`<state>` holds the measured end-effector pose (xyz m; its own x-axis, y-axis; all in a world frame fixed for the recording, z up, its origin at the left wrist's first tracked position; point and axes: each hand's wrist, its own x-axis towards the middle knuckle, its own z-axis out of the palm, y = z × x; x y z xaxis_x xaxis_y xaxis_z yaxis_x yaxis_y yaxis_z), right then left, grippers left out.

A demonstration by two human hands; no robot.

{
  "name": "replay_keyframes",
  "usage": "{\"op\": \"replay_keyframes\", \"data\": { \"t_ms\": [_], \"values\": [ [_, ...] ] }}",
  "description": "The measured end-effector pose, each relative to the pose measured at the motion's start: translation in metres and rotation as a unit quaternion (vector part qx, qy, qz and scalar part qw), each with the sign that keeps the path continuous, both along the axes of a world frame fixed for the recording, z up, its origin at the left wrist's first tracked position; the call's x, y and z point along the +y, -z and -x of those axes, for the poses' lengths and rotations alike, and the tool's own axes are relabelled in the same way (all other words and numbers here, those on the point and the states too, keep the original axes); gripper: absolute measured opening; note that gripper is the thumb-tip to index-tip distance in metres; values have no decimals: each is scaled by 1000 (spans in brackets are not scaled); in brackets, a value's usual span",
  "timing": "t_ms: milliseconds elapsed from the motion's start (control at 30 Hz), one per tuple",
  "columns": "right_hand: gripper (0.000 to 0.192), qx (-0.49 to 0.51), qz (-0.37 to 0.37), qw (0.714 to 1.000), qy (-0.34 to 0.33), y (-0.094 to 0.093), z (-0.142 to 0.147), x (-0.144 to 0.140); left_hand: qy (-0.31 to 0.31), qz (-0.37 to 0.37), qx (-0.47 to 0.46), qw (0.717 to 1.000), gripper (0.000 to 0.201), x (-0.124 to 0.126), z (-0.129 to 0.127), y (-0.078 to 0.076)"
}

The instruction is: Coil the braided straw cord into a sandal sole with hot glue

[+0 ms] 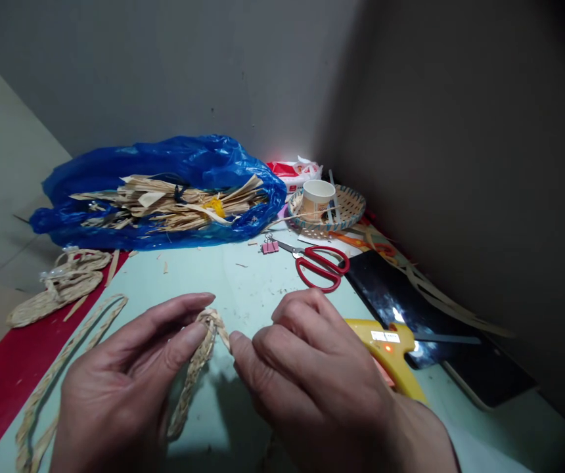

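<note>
A braided straw piece (191, 381) hangs between my hands above the pale green table top, its upper end curled over. My left hand (135, 374) pinches that curled end between thumb and fingers. With its thumb and curled fingers, my right hand (312, 374) grips the short strand that comes off the curl. A long straw braid (56, 368) lies looped on the table left of my left hand. Beside my right wrist is a yellow hot glue gun (395, 355) with an orange light on, partly hidden by the hand.
A blue plastic bag (164, 154) with straw bundles (164, 203) lies at the back. Red-handled scissors (319, 268), a pink binder clip (269, 246) and a basket (354, 207) with a paper cup (318, 197) sit behind my right hand. Small woven straw slippers (60, 289) rest at left, dark tablets (385, 289) at right.
</note>
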<state>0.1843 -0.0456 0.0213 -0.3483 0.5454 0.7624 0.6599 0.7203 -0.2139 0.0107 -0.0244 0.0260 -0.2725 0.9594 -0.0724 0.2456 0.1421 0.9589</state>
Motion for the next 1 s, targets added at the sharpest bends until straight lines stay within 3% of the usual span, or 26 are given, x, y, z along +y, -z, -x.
{"op": "replay_keyframes", "data": {
  "t_ms": [233, 667, 867, 1000],
  "values": [
    [35, 57, -55, 997, 24, 17, 12, 5, -9, -15, -31, 999, 20, -3, -10, 0],
    [24, 23, 45, 999, 12, 16, 15, -5, -9, -24, -30, 999, 27, -1, -8, 5],
    [23, 70, -22, 997, 37, 31, 27, 0, -8, -45, -41, 998, 20, -1, -12, 4],
    [24, 72, 18, 995, 62, 35, 32, -5, -17, -71, -11, 997, 18, -1, -9, 9]
  ]
}}
